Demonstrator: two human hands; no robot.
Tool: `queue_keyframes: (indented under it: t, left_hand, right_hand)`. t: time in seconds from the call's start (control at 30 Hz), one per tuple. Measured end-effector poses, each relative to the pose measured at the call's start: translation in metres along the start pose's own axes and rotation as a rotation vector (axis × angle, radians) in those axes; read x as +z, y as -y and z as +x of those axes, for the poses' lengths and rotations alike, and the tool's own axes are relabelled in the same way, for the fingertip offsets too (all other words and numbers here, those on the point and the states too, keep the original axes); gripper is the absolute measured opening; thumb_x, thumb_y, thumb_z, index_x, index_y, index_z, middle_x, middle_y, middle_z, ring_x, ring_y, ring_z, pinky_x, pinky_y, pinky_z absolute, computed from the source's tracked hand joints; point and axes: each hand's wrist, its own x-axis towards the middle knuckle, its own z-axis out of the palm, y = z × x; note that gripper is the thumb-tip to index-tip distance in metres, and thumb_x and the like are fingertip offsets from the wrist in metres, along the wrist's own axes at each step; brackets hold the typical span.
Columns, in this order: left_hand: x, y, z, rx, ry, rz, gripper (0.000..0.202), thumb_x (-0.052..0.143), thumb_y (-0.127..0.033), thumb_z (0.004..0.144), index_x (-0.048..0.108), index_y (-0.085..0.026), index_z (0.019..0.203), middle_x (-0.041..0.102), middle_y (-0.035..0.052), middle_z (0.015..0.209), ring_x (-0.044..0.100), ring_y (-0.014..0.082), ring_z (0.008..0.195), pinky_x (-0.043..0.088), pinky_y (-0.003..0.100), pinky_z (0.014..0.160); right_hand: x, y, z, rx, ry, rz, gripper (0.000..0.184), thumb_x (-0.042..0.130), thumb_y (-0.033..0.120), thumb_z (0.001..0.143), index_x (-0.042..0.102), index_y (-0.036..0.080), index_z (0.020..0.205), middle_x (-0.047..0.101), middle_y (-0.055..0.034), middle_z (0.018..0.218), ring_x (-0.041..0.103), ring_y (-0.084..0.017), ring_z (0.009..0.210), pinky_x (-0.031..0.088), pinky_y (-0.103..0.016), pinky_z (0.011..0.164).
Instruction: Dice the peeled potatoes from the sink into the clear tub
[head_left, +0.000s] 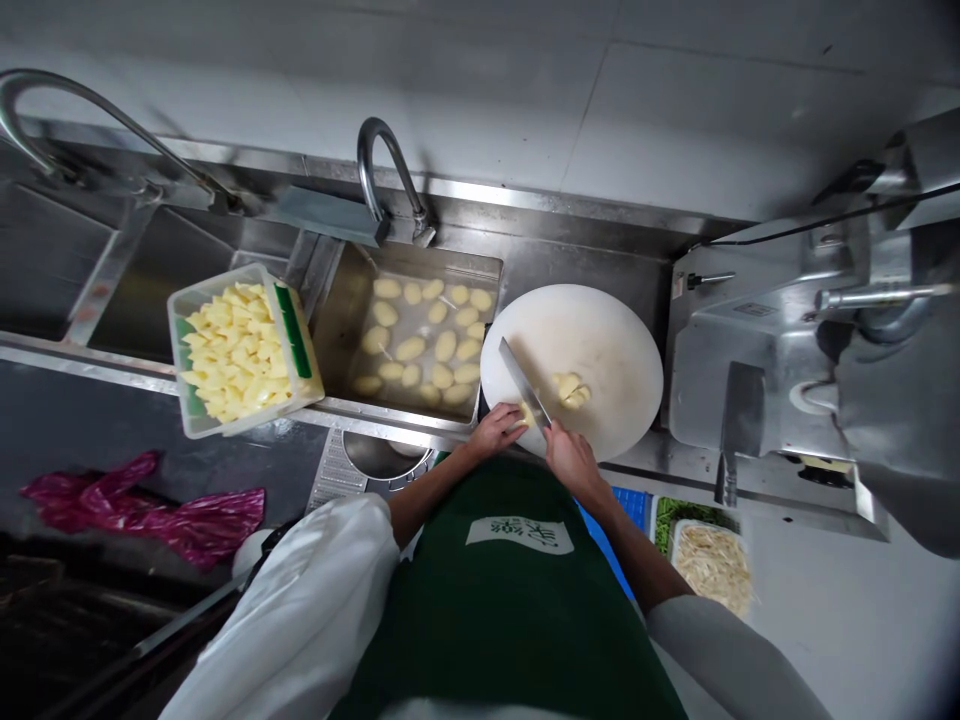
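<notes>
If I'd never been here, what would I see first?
Probably the white round board right of middle, where the right hand holds a knife and the left hand touches a yellow piece. Left of the board, peeled potatoes sit in a sink of water; farther left, a tub is heaped with yellow chunks. A pink bag lies below it.

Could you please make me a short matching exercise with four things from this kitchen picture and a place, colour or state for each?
Things:
1. Tub on the sink edge
2. Knife over the board
3. Whole potatoes
4. Apron

Place, colour or state:
A. Lying in the sink
B. Dark green with a pale printed patch
C. Heaped with cut pieces
D. Held in the right hand

Right pairs: 1-C, 2-D, 3-A, 4-B
</notes>
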Motion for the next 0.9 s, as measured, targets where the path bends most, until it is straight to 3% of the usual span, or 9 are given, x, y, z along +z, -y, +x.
queue_keyframes:
  t: [0.13, 0.37, 0.53, 0.67, 0.8, 0.9]
  left_hand:
    - [-0.004, 0.001, -0.008, 0.012, -0.134, 0.032, 0.014, 0.056, -0.028, 0.097, 0.065, -0.017, 0.095, 0.065, 0.0078, 0.093, 0.063, 0.0172, 0.091, 0.056, 0.035, 0.084]
    - [0.001, 0.000, -0.006, 0.059, 0.056, 0.025, 0.019, 0.054, -0.030, 0.098, 0.066, -0.016, 0.106, 0.066, 0.0107, 0.101, 0.062, 0.0198, 0.102, 0.057, 0.039, 0.087]
    - [0.007, 0.003, -0.006, 0.021, 0.075, 0.006, 0.021, 0.052, -0.030, 0.100, 0.066, -0.017, 0.109, 0.066, 0.0107, 0.102, 0.061, 0.0202, 0.102, 0.055, 0.041, 0.091]
    - [0.011, 0.006, -0.003, -0.022, 0.039, 0.031, 0.021, 0.053, -0.032, 0.099, 0.066, -0.017, 0.108, 0.065, 0.0103, 0.103, 0.062, 0.0203, 0.100, 0.056, 0.041, 0.091]
    - [0.006, 0.006, 0.005, -0.136, -0.053, 0.090, 0.028, 0.056, -0.038, 0.097, 0.064, -0.020, 0.116, 0.060, 0.0110, 0.113, 0.059, 0.0220, 0.112, 0.054, 0.042, 0.099]
    - [0.004, 0.000, 0.017, -0.153, 0.017, 0.166, 0.065, 0.070, -0.053, 0.084, 0.052, -0.020, 0.138, 0.040, 0.0165, 0.145, 0.040, 0.0314, 0.139, 0.042, 0.049, 0.114]
  right_hand:
    - [-0.003, 0.004, -0.013, -0.015, -0.057, 0.021, 0.036, 0.026, 0.030, 0.105, 0.059, 0.015, 0.108, 0.072, -0.0130, 0.086, 0.071, -0.022, 0.080, 0.042, -0.028, 0.069]
    - [0.020, 0.023, 0.007, -0.015, 0.001, -0.027, 0.029, 0.034, 0.021, 0.102, 0.057, 0.013, 0.118, 0.073, -0.0148, 0.092, 0.071, -0.023, 0.086, 0.045, -0.028, 0.075]
    - [0.014, 0.018, 0.019, -0.056, -0.051, 0.062, 0.029, 0.034, 0.024, 0.101, 0.060, 0.014, 0.110, 0.073, -0.0144, 0.091, 0.070, -0.023, 0.085, 0.046, -0.029, 0.074]
    - [0.001, -0.019, 0.021, -0.042, -0.156, 0.389, 0.025, 0.042, 0.034, 0.098, 0.059, 0.018, 0.089, 0.069, -0.0092, 0.076, 0.067, -0.021, 0.071, 0.046, -0.027, 0.065]
    - [-0.001, -0.075, 0.017, 0.034, -0.101, 1.034, 0.034, 0.052, 0.056, 0.090, 0.048, 0.023, 0.083, 0.048, 0.0063, 0.050, 0.047, -0.013, 0.040, 0.040, -0.024, 0.043]
    - [0.010, -0.116, 0.007, 0.110, -0.062, 1.304, 0.046, 0.066, 0.064, 0.078, 0.043, 0.024, 0.083, 0.040, 0.0113, 0.046, 0.038, -0.009, 0.035, 0.036, -0.022, 0.036]
